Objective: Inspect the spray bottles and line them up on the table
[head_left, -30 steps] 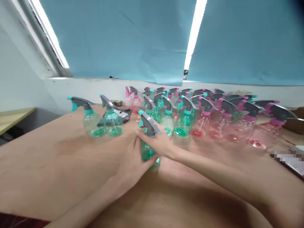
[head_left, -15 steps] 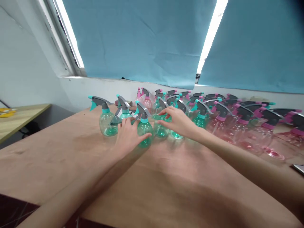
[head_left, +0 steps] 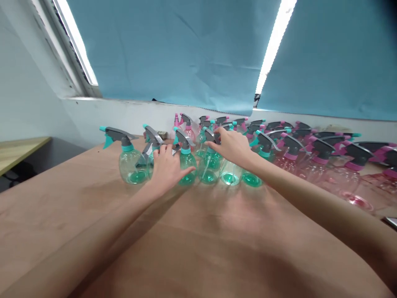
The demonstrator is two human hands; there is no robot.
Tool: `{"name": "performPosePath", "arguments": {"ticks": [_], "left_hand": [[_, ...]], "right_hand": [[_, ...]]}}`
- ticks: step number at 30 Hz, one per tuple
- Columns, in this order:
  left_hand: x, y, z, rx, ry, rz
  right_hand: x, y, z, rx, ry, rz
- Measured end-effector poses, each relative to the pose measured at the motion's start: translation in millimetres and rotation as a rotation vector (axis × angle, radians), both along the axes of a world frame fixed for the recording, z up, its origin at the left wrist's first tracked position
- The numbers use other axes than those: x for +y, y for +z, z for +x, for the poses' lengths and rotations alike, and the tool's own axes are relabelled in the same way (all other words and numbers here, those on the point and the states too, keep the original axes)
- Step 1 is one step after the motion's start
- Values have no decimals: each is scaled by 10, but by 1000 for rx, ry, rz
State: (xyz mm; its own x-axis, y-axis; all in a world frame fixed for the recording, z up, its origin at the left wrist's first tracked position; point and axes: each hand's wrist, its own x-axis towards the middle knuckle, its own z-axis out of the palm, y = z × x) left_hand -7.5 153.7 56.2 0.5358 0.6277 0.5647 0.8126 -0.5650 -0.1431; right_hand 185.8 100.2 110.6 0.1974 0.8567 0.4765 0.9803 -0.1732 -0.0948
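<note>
While daylight shows in bright strips point(head_left: 273, 45) between sheets of blue window covering point(head_left: 173, 49), a person's left hand point(head_left: 167, 167) lies against a round green-tinted plastic spray bottle point(head_left: 187, 165) with a grey trigger and teal collar. It stands upright near the far side of a broad brown wooden bench point(head_left: 217, 248). The hand's grip is spread, thumb stretched along the bottle's lower side and fingers raised beside it, touching but not closed round it. The right hand point(head_left: 231, 145) rests, its grip also loosely spread, on the grey trigger heads of the neighbouring green bottles point(head_left: 209, 174), which stand packed just beside the first. To the left, one more green spray bottle point(head_left: 128, 165) stands slightly apart, and another is partly hidden behind the left hand. A crowd of pink-tinted spray bottles point(head_left: 291, 157) with pink collars fills the bench's right rear, reaching a white sill point(head_left: 124, 114) under the window. A white wall point(head_left: 25, 91) closes the room at left, where a pale wooden table point(head_left: 18, 150) stands apart from the bench.
</note>
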Motion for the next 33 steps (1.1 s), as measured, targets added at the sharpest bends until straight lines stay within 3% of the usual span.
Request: {"name": "performPosePath", "arguments": {"ticks": [13, 23, 26, 29, 33], "left_hand": [[148, -46, 23, 67, 18, 15], [-116, 18, -102, 32, 23, 24], [-290, 19, -149, -43, -43, -59], [-521, -85, -123, -101, -153, -193], [-870, -325, 32, -256, -376, -572]], "right_hand": [[14, -46, 17, 36, 45, -68], [-151, -13, 12, 43, 107, -59], [-289, -18, 11, 48, 132, -60], [-491, -24, 6, 49, 162, -66], [-828, -18, 2, 75, 204, -76]]}}
